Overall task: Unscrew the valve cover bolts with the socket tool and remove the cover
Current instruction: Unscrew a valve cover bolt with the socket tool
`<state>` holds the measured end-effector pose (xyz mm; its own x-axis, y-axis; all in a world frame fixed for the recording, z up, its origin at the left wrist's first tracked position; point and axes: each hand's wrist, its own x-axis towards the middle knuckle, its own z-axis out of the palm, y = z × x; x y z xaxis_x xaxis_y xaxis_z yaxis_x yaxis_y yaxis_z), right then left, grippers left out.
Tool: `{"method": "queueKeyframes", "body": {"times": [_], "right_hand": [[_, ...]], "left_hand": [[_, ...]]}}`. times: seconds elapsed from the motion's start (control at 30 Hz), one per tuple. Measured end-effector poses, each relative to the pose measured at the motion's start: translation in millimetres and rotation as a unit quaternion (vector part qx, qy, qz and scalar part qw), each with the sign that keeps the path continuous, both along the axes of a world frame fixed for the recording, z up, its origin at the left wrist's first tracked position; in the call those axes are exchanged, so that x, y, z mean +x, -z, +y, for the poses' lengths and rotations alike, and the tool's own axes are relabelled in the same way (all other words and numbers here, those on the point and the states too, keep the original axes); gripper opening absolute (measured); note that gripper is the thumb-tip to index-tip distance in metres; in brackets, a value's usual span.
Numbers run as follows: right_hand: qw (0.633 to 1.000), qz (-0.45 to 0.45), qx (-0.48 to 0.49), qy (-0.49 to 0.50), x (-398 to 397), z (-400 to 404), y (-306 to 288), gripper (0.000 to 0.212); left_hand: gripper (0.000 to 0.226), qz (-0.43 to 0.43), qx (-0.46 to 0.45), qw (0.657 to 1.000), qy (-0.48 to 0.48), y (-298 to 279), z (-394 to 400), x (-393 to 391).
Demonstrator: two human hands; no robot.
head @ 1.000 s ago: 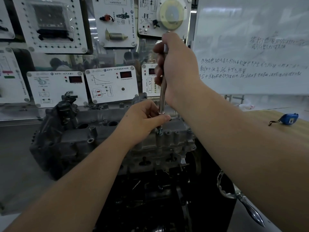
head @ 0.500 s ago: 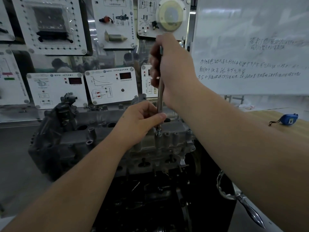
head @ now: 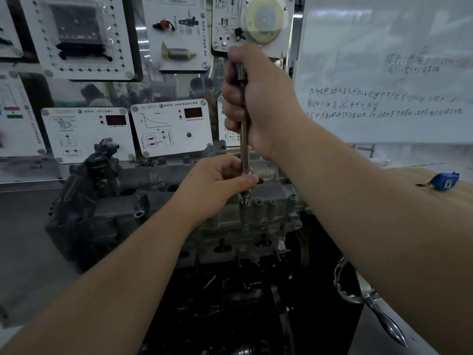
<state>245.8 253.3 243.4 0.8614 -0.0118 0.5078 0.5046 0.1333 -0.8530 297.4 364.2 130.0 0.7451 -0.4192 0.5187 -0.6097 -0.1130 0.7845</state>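
A grey metal valve cover (head: 271, 201) tops the engine in the middle of the view. A long steel socket tool (head: 245, 147) stands upright on a bolt (head: 246, 201) at the cover's near edge. My right hand (head: 258, 98) grips the tool's handle at the top. My left hand (head: 220, 183) pinches the lower end of the shaft, just above the socket. Other bolts stand along the cover's rim to the right (head: 293, 197).
White instrument panels (head: 174, 126) hang behind the engine, and a whiteboard (head: 384, 73) stands at the right. A blue tape measure (head: 444, 180) lies on the wooden table at the right. A chrome crank handle (head: 378, 313) juts out low on the right.
My right hand and the tool's top have shifted slightly left. My left hand stays on the shaft's lower end. The view has tilted a little.
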Motion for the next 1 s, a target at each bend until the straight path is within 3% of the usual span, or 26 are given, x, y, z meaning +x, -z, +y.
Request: {"method": "queueKeyframes", "body": {"times": [0.1,0.2,0.4,0.5,0.63,0.77,0.87,0.93,1.0], "right_hand": [[0.988,-0.064,-0.032,0.137,-2.1,13.7,3.8,0.026],[0.986,-0.065,0.008,0.151,-3.1,15.0,6.0,0.03],[0.999,-0.001,0.035,-0.035,2.2,-3.6,1.5,0.047],[0.996,0.004,0.056,-0.071,2.5,-9.5,4.7,0.045],[0.993,0.03,0.102,0.052,1.9,-4.6,2.0,0.033],[0.989,0.025,0.099,0.105,1.8,1.0,-1.2,0.032],[0.996,0.017,0.084,0.013,3.0,-5.7,-2.1,0.043],[0.995,0.03,0.046,-0.082,3.5,-13.5,-4.6,0.048],[0.992,0.036,0.016,-0.117,4.1,-18.0,-4.0,0.049]], "left_hand": [[0.047,-0.03,0.008,0.998,-0.058,0.6,-4.9,1.4],[0.046,-0.024,0.023,0.998,-0.05,0.6,-2.4,2.8],[0.013,-0.008,0.026,0.999,0.032,1.7,5.3,3.3],[0.021,-0.033,0.031,0.999,-0.004,2.1,0.8,2.1],[0.026,-0.05,0.026,0.997,-0.044,2.4,-5.5,2.6],[0.03,0.007,0.026,1.0,0.012,-0.6,0.7,5.5],[0.014,0.024,0.026,0.998,0.056,-2.0,6.1,4.0],[0.017,0.023,0.02,0.998,0.058,-1.5,6.1,2.4],[0.014,0.013,0.022,0.999,0.039,-1.6,4.2,1.5]]}}
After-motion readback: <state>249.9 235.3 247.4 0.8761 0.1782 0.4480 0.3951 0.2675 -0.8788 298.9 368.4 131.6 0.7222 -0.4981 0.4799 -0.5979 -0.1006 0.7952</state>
